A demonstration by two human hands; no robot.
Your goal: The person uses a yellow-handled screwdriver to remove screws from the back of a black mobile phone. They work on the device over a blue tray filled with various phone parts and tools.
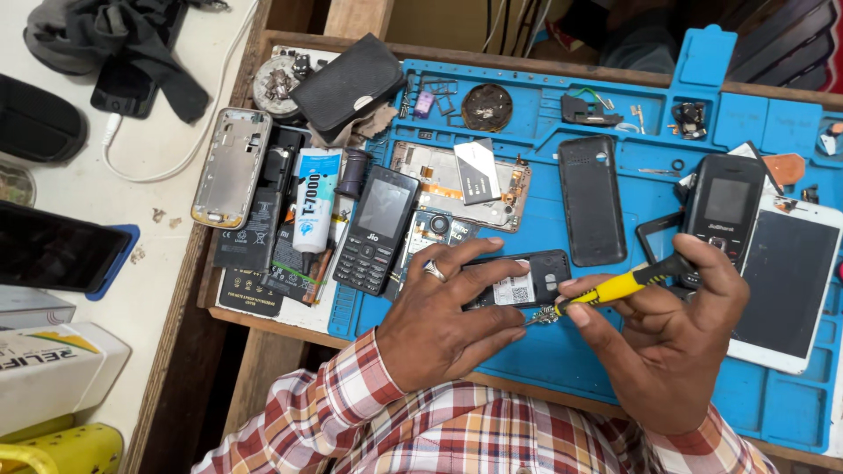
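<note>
A wooden workbench [263,351] adjoins a white table [176,114].

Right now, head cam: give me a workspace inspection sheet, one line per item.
Surface: blue repair mat on a wooden bench, crowded with parts.
Job's things: opened black phone with its back off, pinned under the left hand; yellow-handled screwdriver in the right hand, tip at the phone's edge.
Clutter: keypad phone, back cover, white smartphone, glue tube, metal frame, black pouch.
Grippers: both hands busy, ring on the left.
Cables: white cable on the table at left.
Surroundings: white side table with dark cloth, yellow item below.
</note>
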